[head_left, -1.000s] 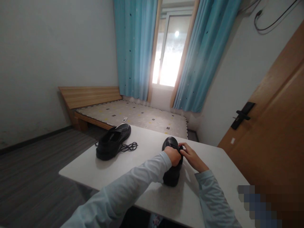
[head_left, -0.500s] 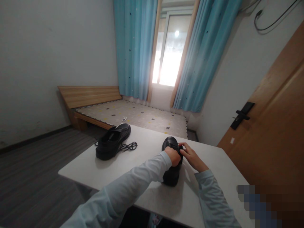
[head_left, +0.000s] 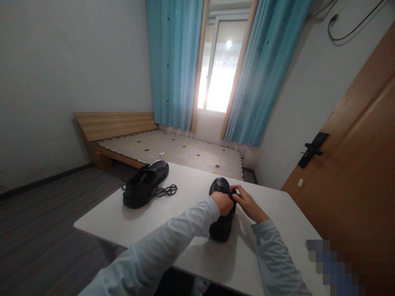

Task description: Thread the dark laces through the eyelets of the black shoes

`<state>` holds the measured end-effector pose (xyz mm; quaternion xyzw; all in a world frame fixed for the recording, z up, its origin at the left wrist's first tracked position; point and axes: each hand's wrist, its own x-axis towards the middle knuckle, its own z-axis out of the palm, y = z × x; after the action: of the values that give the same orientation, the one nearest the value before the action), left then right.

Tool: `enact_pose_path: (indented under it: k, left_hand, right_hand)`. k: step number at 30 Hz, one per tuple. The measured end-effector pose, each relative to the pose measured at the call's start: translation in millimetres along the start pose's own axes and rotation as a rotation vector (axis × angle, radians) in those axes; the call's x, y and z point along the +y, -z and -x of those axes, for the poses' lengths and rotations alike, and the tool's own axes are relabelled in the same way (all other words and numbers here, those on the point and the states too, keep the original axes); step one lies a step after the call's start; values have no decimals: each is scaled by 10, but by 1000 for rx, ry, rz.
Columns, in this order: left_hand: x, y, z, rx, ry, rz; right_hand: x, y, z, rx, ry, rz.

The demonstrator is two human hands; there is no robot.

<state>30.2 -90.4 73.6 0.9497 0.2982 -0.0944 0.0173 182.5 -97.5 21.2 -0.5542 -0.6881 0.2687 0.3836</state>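
A black shoe [head_left: 221,231] stands on the white table in front of me, toe pointing away. My left hand [head_left: 222,203] reaches across its opening with curled fingers, closed on the upper; the fingertips are hidden inside or behind it. At the shoe's right edge, my right hand [head_left: 246,202] pinches the upper near the eyelets between thumb and fingers. Whether a lace is in either hand is too small to tell. To the left, a second black shoe [head_left: 135,197] rests on the table. Loose black shoelaces [head_left: 166,190] lie looped beside it.
The white table [head_left: 173,242] has its near edge close to my body. Behind it is a bed [head_left: 182,150] with a patterned mattress and a small white object [head_left: 161,155] on it. A wooden door [head_left: 348,164] with a black handle is at the right.
Both hands stay at the same shoe with almost no movement. The whole view has shifted very slightly.
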Motion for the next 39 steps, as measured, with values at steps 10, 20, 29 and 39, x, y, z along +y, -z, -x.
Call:
enact_pose_path:
  k: [10,20,29,39]
  left_hand:
    - [-78,-40,86,361,45,-2]
    - [-178,4,153,383,-22,60]
    - [-166,-61,158,367,5,25]
    - [22,-3,383,469,93,-26]
  right_hand:
    - [2,0,-5,16,6,23]
    - [36,-9,-5,-11,18,-30]
    - [-32,-24,13,-16,-12,-65]
    - [3,-53,4,6,27,-79]
